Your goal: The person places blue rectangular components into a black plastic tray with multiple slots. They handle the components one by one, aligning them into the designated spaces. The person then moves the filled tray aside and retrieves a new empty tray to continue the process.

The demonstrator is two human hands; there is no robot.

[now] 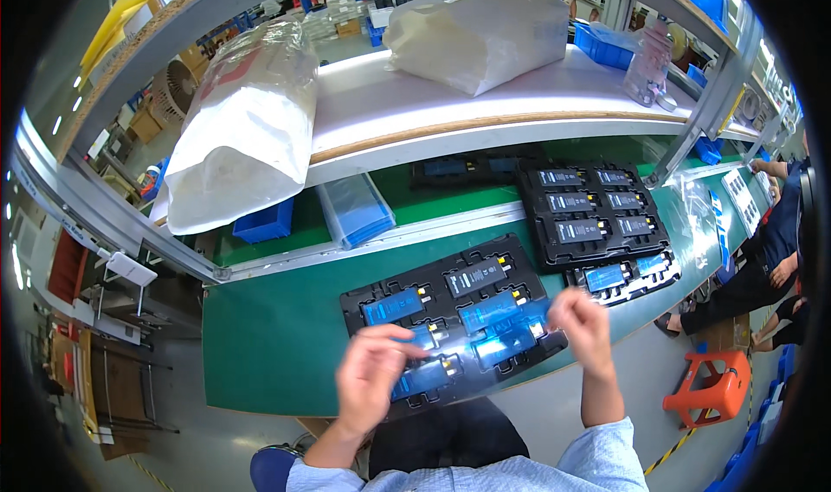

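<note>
A black plastic tray (pixel 415 284) lies on the green bench in front of me, with flat battery packs in its pockets. One pack (pixel 478 276) shows a bare dark face; others, such as the pack at the left (pixel 394 307), look blue and glossy. My right hand (pixel 585 329) is above the tray's right edge, thumb and fingers pinched on a clear blue film (pixel 535 312) over the right-hand packs. Over the near left packs hovers my left hand (pixel 374 376), its fingers loosely bent and apart, with nothing plainly in them. It partly hides a pack beneath it.
Stacked black trays (pixel 597 251) with more packs stand at the right rear. Clear bags (pixel 355 211) and a blue bin (pixel 263 224) sit below a shelf (pixel 372 120) bearing large wrapped packages (pixel 480 38). An orange stool (pixel 711 386) and other people are at the right.
</note>
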